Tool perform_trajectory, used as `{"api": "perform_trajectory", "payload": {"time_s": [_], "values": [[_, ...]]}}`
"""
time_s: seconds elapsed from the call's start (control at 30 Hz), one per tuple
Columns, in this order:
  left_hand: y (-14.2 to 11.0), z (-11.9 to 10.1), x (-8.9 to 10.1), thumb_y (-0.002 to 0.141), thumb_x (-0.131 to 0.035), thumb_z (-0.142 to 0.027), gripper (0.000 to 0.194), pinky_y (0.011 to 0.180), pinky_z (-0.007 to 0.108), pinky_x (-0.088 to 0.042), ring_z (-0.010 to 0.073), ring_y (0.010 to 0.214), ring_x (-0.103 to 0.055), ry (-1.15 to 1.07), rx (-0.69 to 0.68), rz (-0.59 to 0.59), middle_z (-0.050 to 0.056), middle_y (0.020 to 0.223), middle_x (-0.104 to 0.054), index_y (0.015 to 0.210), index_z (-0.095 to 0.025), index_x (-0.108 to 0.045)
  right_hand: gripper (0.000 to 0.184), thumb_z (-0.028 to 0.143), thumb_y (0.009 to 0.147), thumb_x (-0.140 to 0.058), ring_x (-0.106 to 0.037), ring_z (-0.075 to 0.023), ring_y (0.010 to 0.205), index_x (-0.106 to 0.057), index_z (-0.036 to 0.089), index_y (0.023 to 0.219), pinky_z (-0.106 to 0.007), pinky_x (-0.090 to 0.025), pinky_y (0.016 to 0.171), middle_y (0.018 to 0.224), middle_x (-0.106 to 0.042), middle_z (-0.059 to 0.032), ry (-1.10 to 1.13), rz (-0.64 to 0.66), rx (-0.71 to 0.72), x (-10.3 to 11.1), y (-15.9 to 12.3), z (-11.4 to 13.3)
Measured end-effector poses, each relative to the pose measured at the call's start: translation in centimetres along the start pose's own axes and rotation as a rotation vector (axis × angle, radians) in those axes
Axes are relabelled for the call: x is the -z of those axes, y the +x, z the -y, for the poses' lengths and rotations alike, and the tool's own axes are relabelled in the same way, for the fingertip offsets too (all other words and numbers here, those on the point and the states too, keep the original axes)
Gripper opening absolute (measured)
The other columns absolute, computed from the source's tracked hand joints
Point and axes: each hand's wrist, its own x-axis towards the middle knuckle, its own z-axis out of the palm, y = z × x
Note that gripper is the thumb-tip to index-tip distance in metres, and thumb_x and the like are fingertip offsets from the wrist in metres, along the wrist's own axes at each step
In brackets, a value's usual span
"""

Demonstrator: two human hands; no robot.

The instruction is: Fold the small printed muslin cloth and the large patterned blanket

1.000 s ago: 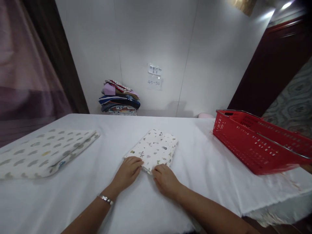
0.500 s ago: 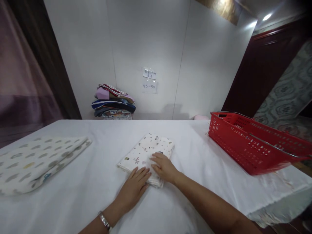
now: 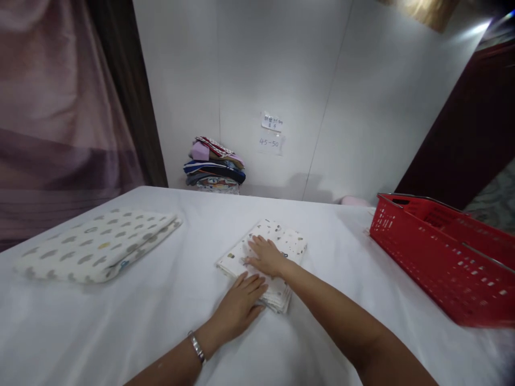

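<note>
From the head view, I see the folded printed cloth (image 3: 263, 261) lying flat on the white tablecloth (image 3: 161, 300), roughly centre of frame, at about 12 o'clock from my wrists. My right hand (image 3: 265, 256) lies flat on top of it, fingers spread wide and pressing down, holding nothing. My left hand (image 3: 240, 306) rests palm down at the cloth's near edge, at about 7 o'clock from the right hand; its fingers are extended and touch the folded layers, also gripping nothing. A bracelet (image 3: 197, 347) sits on that wrist.

I judge the cloth light, soft and limp: several thin layers that would sag or slide apart if pinched at one corner. I'd take it by sliding both palms under opposite edges, or gripping the thick folded edge nearest me.

At 9 o'clock lies a larger folded spotted cloth (image 3: 100, 244), well apart. At 3 o'clock stands a red basket (image 3: 442, 257). At 11 o'clock, against the wall, is a stack of folded clothes (image 3: 213, 163).
</note>
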Motion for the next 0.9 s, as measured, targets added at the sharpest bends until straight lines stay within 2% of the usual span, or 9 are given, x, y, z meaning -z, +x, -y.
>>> {"api": "perform_trajectory", "payload": {"time_s": [0.13,0.3,0.37,0.47,0.57,0.67,0.77,0.9], "values": [[0.0,-0.3,0.4,0.082,-0.055,-0.03,0.05,0.109,0.053,-0.024,0.0258,0.126,-0.04,-0.032,0.019,0.024,0.007,0.135,-0.048,0.131,-0.026,-0.043,0.06,0.052,0.09,-0.035,-0.014,-0.028,0.137,-0.034,0.015,0.137,-0.05,-0.014,0.108,0.148,-0.023,-0.0141,-0.026,0.085,0.14,-2.1,4.3,2.1],[0.2,-0.5,1.1,0.079,-0.059,-0.032,0.057,0.11,0.054,-0.019,0.0268,0.127,-0.039,-0.104,0.03,0.045,0.008,0.134,-0.048,0.133,-0.028,-0.042,0.057,0.052,0.093,-0.024,-0.013,-0.0251,0.137,-0.032,0.019,0.139,-0.052,-0.009,0.108,0.148,-0.026,-0.0092,-0.042,0.09,0.145,-4.7,6.0,2.0],[0.1,-0.5,1.1,0.078,-0.06,-0.032,0.056,0.109,0.054,-0.02,0.0272,0.126,-0.04,-0.117,0.04,0.052,0.008,0.134,-0.048,0.132,-0.028,-0.043,0.058,0.052,0.092,-0.025,-0.013,-0.0256,0.137,-0.032,0.018,0.139,-0.052,-0.009,0.108,0.148,-0.026,-0.0096,-0.036,0.094,0.165,-4.8,6.1,1.8],[0.0,-0.3,0.8,0.078,-0.06,-0.031,0.058,0.108,0.056,-0.021,0.0276,0.127,-0.039,-0.124,0.05,0.049,0.007,0.136,-0.047,0.133,-0.029,-0.041,0.061,0.055,0.091,-0.026,-0.013,-0.0259,0.137,-0.03,0.018,0.14,-0.051,-0.012,0.108,0.148,-0.025,-0.0107,0.013,0.145,0.173,-3.9,6.6,1.2],[-0.2,-0.3,0.6,0.078,-0.06,-0.029,0.06,0.109,0.057,-0.021,0.0277,0.129,-0.037,-0.142,0.057,0.053,0.006,0.138,-0.044,0.134,-0.029,-0.039,0.065,0.056,0.091,-0.025,-0.008,-0.0251,0.138,-0.025,0.017,0.143,-0.048,-0.01,0.109,0.15,-0.017,-0.0109,0.02,0.1,0.093,-2.1,7.7,-0.3],[-0.1,-0.3,0.9,0.077,-0.061,-0.028,0.061,0.109,0.058,-0.02,0.028,0.129,-0.036,-0.163,0.081,0.083,0.006,0.138,-0.044,0.134,-0.029,-0.038,0.064,0.055,0.091,-0.026,-0.003,-0.0253,0.139,-0.024,0.017,0.143,-0.049,-0.004,0.109,0.151,-0.012,-0.011,-0.063,0.046,-0.078,-1.1,8.9,-2.7],[0.0,-0.4,1.0,0.076,-0.062,-0.029,0.063,0.109,0.059,-0.019,0.0285,0.129,-0.036,-0.191,0.085,0.09,0.005,0.138,-0.044,0.134,-0.029,-0.038,0.065,0.056,0.091,-0.022,-0.004,-0.025,0.139,-0.023,0.017,0.143,-0.049,-0.004,0.108,0.151,-0.012,-0.0103,-0.109,0.075,-0.213,-1.6,9.6,-5.0],[-0.1,-0.2,0.9,0.074,-0.064,-0.031,0.066,0.109,0.058,-0.019,0.0285,0.129,-0.035,-0.218,0.078,0.076,0.005,0.138,-0.044,0.134,-0.031,-0.037,0.069,0.06,0.09,-0.015,-0.003,-0.0233,0.139,-0.021,0.018,0.144,-0.05,-0.003,0.108,0.152,-0.011,-0.0085,-0.106,0.074,-0.219,-3.1,9.8,-6.4]]}}
